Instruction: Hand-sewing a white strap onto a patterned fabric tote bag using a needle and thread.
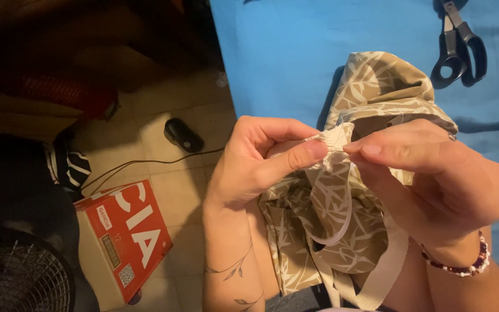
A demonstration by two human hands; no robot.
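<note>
— What's in hand?
— A leaf-print fabric piece [330, 219], its gathered top edge pinched by the left hand [249, 162] and right hand [434, 179].
— Next?
— Likely a finer grip to work the white elastic [336, 234] below; black scissors [460, 43] lie beyond on the blue surface [284, 52].
</note>
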